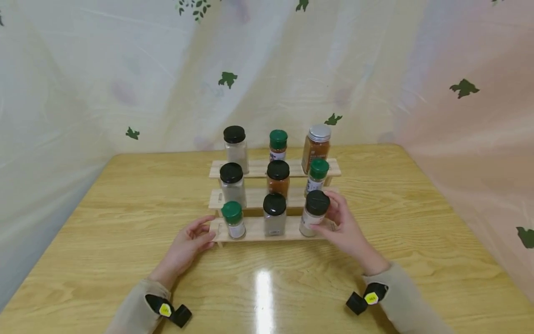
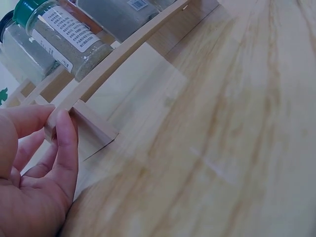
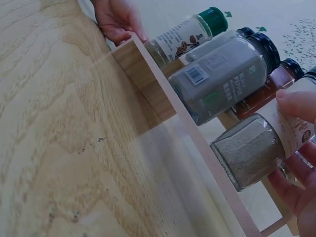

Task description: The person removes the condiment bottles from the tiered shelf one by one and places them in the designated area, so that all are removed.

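A three-tier wooden spice rack (image 1: 254, 230) stands mid-table with several jars on it. My right hand (image 1: 339, 223) grips a black-lidded jar of pale grey powder (image 1: 314, 217) at the right end of the bottom shelf; its fingers (image 3: 296, 104) wrap the jar (image 3: 252, 148), which leans slightly. My left hand (image 1: 203, 234) rests on the table with relaxed fingers touching the left end of the bottom shelf. In the left wrist view its fingertips (image 2: 65, 133) meet the rail's end (image 2: 113, 61). A green-lidded jar (image 1: 233, 219) stands right by that hand.
A black pepper jar (image 3: 222, 74) stands mid bottom shelf, between the two end jars. Upper shelves carry black-, green- and silver-lidded jars (image 1: 319, 141). The glossy wooden table (image 1: 125, 204) spreads around the rack. A leaf-print curtain (image 1: 227, 79) hangs close behind.
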`<state>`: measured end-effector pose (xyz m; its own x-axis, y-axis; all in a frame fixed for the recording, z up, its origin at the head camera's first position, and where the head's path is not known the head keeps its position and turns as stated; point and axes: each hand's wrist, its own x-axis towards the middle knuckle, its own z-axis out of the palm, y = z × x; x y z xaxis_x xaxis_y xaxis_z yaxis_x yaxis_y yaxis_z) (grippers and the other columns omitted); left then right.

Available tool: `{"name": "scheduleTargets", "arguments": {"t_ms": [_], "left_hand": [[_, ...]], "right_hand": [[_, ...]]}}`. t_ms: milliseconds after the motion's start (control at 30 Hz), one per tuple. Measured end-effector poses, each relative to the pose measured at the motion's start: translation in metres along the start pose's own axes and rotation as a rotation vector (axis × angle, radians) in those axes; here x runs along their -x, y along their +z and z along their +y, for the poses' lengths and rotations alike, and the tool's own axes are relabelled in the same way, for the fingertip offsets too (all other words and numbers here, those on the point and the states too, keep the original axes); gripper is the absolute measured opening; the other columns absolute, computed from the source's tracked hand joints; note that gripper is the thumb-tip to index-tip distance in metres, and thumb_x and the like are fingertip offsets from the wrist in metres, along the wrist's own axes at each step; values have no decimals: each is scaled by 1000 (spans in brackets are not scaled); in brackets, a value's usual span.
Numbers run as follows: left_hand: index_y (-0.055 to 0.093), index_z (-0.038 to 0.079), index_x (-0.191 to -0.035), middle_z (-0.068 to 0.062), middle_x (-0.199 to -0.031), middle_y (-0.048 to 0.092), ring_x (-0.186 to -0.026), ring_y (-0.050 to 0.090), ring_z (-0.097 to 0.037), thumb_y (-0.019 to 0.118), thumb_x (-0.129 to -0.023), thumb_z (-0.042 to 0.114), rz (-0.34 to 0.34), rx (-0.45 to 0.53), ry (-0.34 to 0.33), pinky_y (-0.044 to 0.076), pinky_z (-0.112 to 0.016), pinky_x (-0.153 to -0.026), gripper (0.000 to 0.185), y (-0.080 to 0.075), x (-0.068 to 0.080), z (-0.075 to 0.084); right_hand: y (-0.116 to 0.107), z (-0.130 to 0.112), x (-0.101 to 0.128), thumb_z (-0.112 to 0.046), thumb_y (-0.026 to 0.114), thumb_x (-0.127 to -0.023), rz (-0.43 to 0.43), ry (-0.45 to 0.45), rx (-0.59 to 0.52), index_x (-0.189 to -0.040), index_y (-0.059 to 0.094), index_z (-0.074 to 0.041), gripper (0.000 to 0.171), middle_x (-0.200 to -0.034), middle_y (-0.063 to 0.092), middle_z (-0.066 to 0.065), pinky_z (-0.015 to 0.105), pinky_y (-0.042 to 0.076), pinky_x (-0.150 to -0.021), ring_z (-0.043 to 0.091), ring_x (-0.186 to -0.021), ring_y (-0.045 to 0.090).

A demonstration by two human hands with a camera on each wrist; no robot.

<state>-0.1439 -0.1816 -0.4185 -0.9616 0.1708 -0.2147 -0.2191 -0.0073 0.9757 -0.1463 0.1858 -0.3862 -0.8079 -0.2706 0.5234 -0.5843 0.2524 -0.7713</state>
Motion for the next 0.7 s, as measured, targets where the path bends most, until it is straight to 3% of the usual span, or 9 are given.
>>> {"name": "scheduleTargets", "arguments": {"t_ms": [167,300,400,700], "left_hand": [[37,-3,-140,3,-101,51,-86,56,-2,54,-91,-4,5,6,1,53,-18,-77,52,1,1,-3],[41,-1,-137,4,-99,51,-85,55,-2,55,-90,-4,18,16,9,54,-18,-76,49,1,1,-4],[41,-1,-137,4,-98,50,-83,54,-2,55,-90,-4,23,15,7,53,-18,-75,49,1,0,-3],[36,-5,-139,6,-96,51,-82,55,-1,54,-91,-5,13,22,38,53,-17,-75,52,1,0,-1]], "right_hand": [[1,-1,3,18,71,-69,-2,34,36,-136,26,0,82,-118,52,-26,16,48,-83,-6,-102,55],[1,-3,2,18,72,-70,-5,50,45,-136,26,0,82,-120,61,3,17,49,-82,-6,-100,55],[1,-4,2,18,72,-70,-6,66,54,-136,26,0,82,-117,59,27,17,49,-81,-6,-99,55],[0,-5,-1,15,72,-72,-10,86,80,-136,26,-2,81,-113,60,26,20,50,-81,-4,-95,56]]}}
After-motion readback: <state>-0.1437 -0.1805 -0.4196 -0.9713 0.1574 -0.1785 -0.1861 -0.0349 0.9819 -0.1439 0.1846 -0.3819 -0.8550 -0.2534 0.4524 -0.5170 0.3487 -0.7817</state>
